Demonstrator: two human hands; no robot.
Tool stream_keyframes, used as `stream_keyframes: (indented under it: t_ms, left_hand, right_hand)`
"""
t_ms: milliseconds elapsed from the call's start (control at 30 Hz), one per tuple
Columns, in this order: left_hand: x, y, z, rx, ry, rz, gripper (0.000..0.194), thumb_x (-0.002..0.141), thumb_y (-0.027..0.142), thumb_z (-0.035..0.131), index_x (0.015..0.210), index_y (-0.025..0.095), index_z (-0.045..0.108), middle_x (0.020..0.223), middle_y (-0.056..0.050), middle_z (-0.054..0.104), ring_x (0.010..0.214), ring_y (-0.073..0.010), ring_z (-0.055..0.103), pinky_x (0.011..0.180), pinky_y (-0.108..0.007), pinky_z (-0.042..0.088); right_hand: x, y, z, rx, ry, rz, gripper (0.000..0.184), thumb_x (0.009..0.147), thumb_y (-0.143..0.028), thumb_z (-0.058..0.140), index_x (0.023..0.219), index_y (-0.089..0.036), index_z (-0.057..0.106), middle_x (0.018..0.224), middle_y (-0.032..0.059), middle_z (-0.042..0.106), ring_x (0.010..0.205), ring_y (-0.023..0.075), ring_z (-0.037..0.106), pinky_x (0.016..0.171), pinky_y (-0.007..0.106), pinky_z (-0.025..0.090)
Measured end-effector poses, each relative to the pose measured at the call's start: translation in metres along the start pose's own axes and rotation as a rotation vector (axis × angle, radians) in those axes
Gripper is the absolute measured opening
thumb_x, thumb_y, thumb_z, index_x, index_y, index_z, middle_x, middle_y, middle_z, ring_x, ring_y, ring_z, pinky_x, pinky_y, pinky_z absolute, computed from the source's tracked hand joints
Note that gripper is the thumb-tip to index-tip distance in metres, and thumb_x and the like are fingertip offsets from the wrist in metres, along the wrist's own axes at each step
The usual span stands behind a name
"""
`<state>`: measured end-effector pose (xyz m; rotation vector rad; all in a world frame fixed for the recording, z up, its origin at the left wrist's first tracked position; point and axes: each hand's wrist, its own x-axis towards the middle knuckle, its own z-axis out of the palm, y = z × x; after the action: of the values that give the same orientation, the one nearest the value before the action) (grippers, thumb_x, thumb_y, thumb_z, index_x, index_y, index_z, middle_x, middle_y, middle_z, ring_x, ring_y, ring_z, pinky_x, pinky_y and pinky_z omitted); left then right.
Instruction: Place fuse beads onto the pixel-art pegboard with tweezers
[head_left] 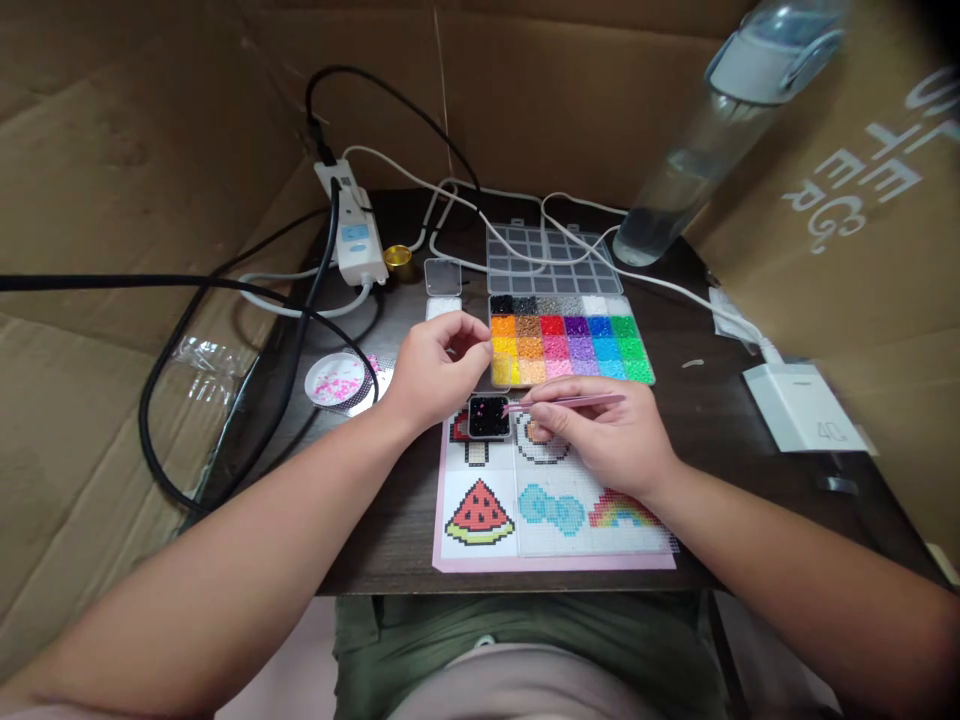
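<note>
My right hand [611, 435] is closed on pink tweezers [570, 402], whose tip points left into a small square tray of black beads [489, 416]. That tray rests on a pegboard over a pattern sheet [555, 520] with watermelon, bow and rainbow pictures. My left hand [435, 370] hovers just above and left of the black tray, fingers curled in a pinch near the bead organiser [570, 340] of many colours; what it pinches is too small to see.
A white power strip [352, 230] with black and white cables lies at the back left. A small dish of pink beads [335, 380], a clear water bottle [697, 140], a white charger [799, 405] and cardboard walls surround the dark table [390, 520].
</note>
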<state>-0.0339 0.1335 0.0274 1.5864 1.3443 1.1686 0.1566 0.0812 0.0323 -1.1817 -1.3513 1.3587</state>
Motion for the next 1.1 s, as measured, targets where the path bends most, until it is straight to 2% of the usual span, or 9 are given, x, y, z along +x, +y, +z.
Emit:
stream_keyframes:
  t_ms: [167,367,533,900,1100]
  left_hand:
    - [0.0002,0.0006,0.0002,-0.008,-0.016,0.002,0.007,0.071,0.020,0.069,0.076,0.018,0.064,0.071,0.000,0.064,0.062,-0.0121,0.054,0.059,-0.027,0.044]
    - [0.0004,0.0013,-0.0010,0.006,-0.033,0.001,0.010,0.070,0.024,0.071,0.075,0.018,0.064,0.068,0.001,0.061,0.060,-0.0114,0.051,0.057,-0.026,0.042]
    - [-0.0003,0.0015,-0.0004,0.013,-0.072,-0.005,0.013,0.070,0.026,0.072,0.076,0.018,0.064,0.069,0.001,0.062,0.061,-0.0118,0.053,0.056,-0.026,0.043]
    - [-0.0013,-0.0012,-0.0024,0.015,-0.086,-0.021,0.016,0.073,0.030,0.072,0.078,0.018,0.064,0.071,0.000,0.064,0.062,-0.0127,0.054,0.058,-0.027,0.044]
    - [-0.0012,-0.0017,-0.0024,0.024,-0.080,-0.021,0.015,0.073,0.031,0.072,0.077,0.018,0.065,0.071,0.000,0.064,0.062,-0.0131,0.055,0.058,-0.027,0.044]
  right_hand:
    - [-0.0023,0.0022,-0.0045,-0.027,0.031,0.007,0.023,0.074,-0.039,0.083,0.080,-0.017,0.080,0.071,0.0068,0.075,0.054,0.0144,0.065,0.050,0.028,0.054]
    - [-0.0024,0.0044,-0.0032,0.010,0.004,0.024,0.027,0.073,-0.041,0.083,0.080,-0.016,0.080,0.063,0.0056,0.071,0.052,0.0131,0.061,0.048,0.027,0.051]
    - [-0.0012,0.0050,-0.0026,0.019,-0.001,0.048,0.027,0.071,-0.041,0.084,0.081,-0.016,0.080,0.060,0.0040,0.070,0.050,0.0122,0.060,0.047,0.026,0.050]
    - [0.0023,0.0066,-0.0011,0.043,-0.036,0.083,0.026,0.069,-0.038,0.085,0.079,-0.015,0.080,0.058,0.0041,0.068,0.048,0.0106,0.057,0.044,0.024,0.048]
    - [0.0022,0.0052,-0.0008,0.017,-0.041,0.101,0.030,0.068,-0.043,0.086,0.079,-0.015,0.080,0.057,0.0040,0.068,0.048,0.0109,0.056,0.044,0.025,0.048]
